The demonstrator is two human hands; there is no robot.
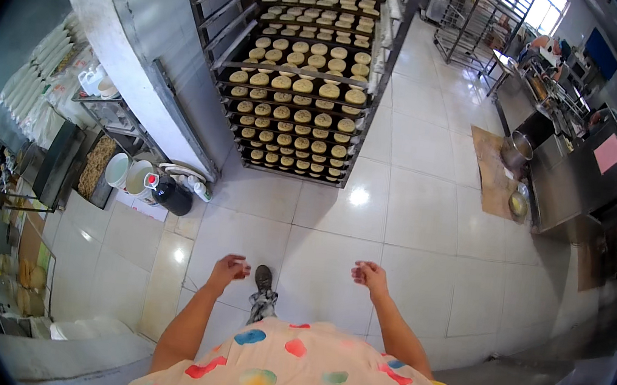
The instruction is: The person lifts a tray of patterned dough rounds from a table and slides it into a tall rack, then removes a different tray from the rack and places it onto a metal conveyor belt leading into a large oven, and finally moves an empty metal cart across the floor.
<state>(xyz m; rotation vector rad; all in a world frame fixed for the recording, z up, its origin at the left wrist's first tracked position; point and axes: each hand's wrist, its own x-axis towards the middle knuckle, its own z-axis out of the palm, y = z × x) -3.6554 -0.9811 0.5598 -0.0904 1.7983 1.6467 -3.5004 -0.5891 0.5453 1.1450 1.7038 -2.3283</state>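
My left hand point(230, 270) hangs in front of my body above the tiled floor, fingers loosely bent and a little apart, holding nothing. To its right, at about the same height, my right hand point(370, 275) is held out with half-curled fingers and nothing visible in them. Neither hand touches anything. Ahead stands a tall rack point(363, 149) loaded with trays of round, flat, pale-golden pastries point(282, 113), several rows to a tray. The rack is beyond reach of both hands as they are held now. One shoe point(264, 277) of mine shows between the hands.
At the left, a dark red-capped bottle point(171, 195) and white buckets point(118, 171) stand by a wall edge point(141, 59). To the right are a steel workbench point(576, 177) and a metal pot point(516, 151) on cardboard. Another rack point(487, 23) and people point(546, 45) are farther back.
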